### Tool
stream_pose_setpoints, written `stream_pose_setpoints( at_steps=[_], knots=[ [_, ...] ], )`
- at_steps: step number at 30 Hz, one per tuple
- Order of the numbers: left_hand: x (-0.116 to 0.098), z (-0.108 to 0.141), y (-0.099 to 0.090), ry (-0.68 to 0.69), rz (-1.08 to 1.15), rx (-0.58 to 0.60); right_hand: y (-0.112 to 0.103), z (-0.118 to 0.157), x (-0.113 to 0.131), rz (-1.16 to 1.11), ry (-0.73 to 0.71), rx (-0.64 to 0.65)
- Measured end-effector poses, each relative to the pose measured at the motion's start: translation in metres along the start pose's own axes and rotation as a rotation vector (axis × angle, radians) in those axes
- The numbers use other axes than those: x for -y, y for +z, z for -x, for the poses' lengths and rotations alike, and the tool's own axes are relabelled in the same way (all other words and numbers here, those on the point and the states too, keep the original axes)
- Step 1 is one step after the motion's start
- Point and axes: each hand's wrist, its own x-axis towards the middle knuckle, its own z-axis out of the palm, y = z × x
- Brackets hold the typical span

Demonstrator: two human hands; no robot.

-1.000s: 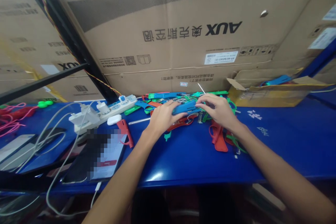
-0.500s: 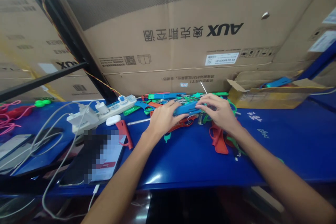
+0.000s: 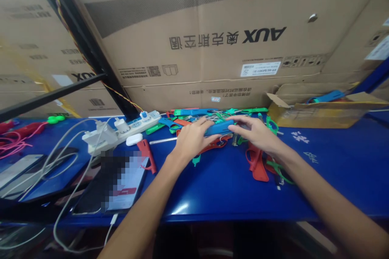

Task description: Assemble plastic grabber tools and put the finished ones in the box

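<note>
Between my hands, above the blue table, is a long blue plastic handle-like part. My left hand is closed around its left end. My right hand pinches at its right end with thumb and fingers; anything small between those fingertips is hidden. Behind and below the hands lies a pile of green, blue and red plastic parts with thin metal pieces, partly covered. A red plastic part rests below my right wrist, and a thin metal rod lies left of my left hand.
A white power strip with plugs and cables stands at the left, near a tablet and a white earphone case. An open cardboard box sits at the back right. A large carton forms the back wall.
The thin white rod that stuck up from my right fingers no longer shows. My right fingers have shifted closer along the blue part's right end. The whole view has moved slightly.
</note>
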Motion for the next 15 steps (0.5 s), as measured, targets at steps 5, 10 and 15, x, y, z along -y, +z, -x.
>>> stream_pose_setpoints(
  at_steps=[5, 10, 15],
  knots=[
    [0.0006, 0.0, -0.0017, 0.019, 0.007, 0.021, 0.0013, 0.0023, 0.006, -0.064, 0.054, -0.039],
    [0.0001, -0.0008, -0.0039, 0.009, 0.019, 0.035, 0.0051, 0.002, 0.0033, -0.118, 0.027, -0.061],
    [-0.0008, -0.0015, -0.0042, 0.0, 0.032, 0.061, 0.0081, 0.0016, -0.0006, -0.083, 0.029, -0.071]
  ],
)
